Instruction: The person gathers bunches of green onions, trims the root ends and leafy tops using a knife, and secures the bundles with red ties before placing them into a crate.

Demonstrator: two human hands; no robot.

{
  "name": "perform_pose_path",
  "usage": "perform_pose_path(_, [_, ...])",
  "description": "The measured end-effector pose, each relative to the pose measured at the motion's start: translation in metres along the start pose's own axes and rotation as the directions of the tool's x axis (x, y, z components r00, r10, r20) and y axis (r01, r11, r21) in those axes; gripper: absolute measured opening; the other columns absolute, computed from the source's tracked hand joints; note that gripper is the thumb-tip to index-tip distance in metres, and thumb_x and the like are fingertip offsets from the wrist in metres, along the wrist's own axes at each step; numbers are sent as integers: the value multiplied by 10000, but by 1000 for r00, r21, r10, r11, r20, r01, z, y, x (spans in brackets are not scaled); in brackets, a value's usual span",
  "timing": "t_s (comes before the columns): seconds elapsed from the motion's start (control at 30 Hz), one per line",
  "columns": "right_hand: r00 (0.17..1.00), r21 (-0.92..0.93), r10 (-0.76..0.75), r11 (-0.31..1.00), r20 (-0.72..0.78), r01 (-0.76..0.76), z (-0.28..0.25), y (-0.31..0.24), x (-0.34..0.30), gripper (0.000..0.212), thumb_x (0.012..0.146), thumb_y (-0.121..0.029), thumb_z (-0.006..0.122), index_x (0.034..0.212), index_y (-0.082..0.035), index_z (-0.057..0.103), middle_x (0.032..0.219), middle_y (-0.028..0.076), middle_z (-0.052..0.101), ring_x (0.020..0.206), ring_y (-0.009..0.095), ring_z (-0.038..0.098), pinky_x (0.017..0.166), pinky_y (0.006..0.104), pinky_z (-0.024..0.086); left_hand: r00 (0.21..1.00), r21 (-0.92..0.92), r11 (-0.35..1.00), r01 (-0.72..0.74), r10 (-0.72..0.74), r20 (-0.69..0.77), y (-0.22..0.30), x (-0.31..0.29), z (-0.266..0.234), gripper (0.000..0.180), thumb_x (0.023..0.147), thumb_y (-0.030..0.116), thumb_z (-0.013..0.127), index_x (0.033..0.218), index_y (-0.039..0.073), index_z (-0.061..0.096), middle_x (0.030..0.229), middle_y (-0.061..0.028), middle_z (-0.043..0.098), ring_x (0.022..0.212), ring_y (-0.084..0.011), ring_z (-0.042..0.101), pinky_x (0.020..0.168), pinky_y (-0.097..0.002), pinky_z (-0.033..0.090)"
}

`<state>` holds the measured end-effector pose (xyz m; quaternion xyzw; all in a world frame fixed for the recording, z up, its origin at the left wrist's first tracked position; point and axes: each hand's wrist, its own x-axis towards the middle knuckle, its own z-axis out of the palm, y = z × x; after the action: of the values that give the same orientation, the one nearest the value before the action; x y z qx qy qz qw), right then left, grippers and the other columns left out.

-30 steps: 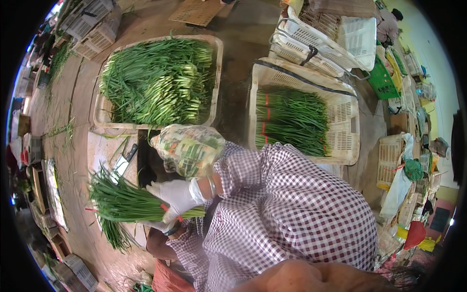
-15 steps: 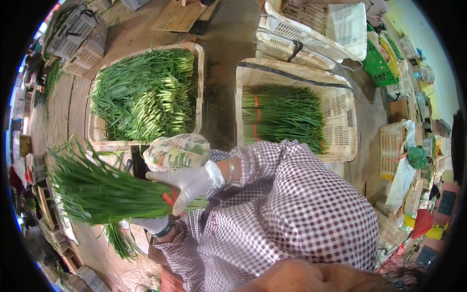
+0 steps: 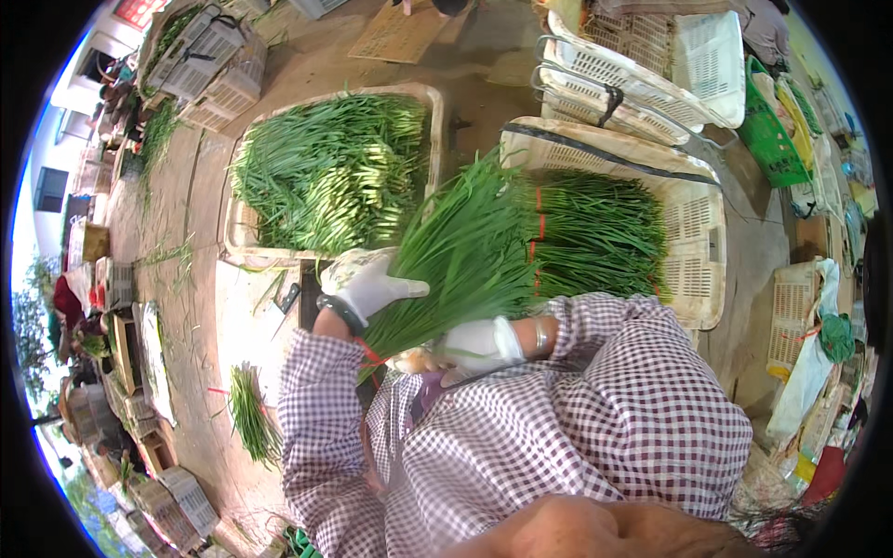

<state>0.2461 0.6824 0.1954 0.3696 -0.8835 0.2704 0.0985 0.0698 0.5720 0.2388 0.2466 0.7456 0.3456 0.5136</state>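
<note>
A large bundle of green garlic chives (image 3: 474, 246), bound by a red tie near its stem end, slants across my lap with its leaf tips up and to the right. My left hand (image 3: 377, 286), in a white glove, holds its left side, thumb laid over the leaves. My right hand (image 3: 482, 344), also gloved, presses against the lower right side close to the stems; its fingers are partly hidden. The leaf tips reach over the near left part of a white crate (image 3: 693, 237) with tied chive bundles (image 3: 595, 228) lying in it.
To the left, another crate (image 3: 437, 139) holds loose chives (image 3: 326, 177). A pale board (image 3: 246, 312) bears a dark-handled knife (image 3: 290, 298); a small chive bunch (image 3: 251, 418) and red ties lie by it. Stacked white crates (image 3: 614, 93) and a green basket (image 3: 777, 139) stand at the far right.
The bundle has swung from pointing left to pointing up and right. My left hand has come from beneath it to its left side; my right hand has moved right and down. The view has shifted.
</note>
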Motion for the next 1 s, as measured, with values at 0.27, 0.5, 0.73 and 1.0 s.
perform_pose_path(0.27, [997,-110,61,992,-39,-65,-16,3,12,922,620,-343,732,1443,-133,373,1498,127,363,1341,268,393,1091,441,336,990,-379,915,139,-130,49,-24,0,0,290,941,221,613,1166,40,594,986,-31,658,803,-113,612,694,-262,519])
perform_pose_path(0.5, [986,-262,-46,965,-160,3,-23,33,32,640,763,-252,617,1370,-122,460,1342,107,513,1246,267,487,1031,435,400,996,-688,723,-65,93,4,-39,-21,-11,568,948,502,515,1306,64,463,1098,-61,596,954,-145,587,768,-290,543])
perform_pose_path(0.73, [829,513,418,837,-370,-193,-116,77,-4,785,653,-249,866,1310,-32,497,1248,125,574,1152,233,553,1005,356,416,983,-710,704,28,109,147,-86,-9,-52,542,957,457,514,1331,66,496,1125,-158,662,906,-261,667,808,-434,549])
perform_pose_path(1.0, [820,-232,572,802,36,-550,-322,96,-170,918,584,-349,848,1337,24,475,1281,173,571,1193,296,526,1030,338,378,969,-555,810,-189,62,-239,-81,-41,-45,477,1011,282,409,1400,7,401,1228,-149,611,974,-183,629,811,-296,518])
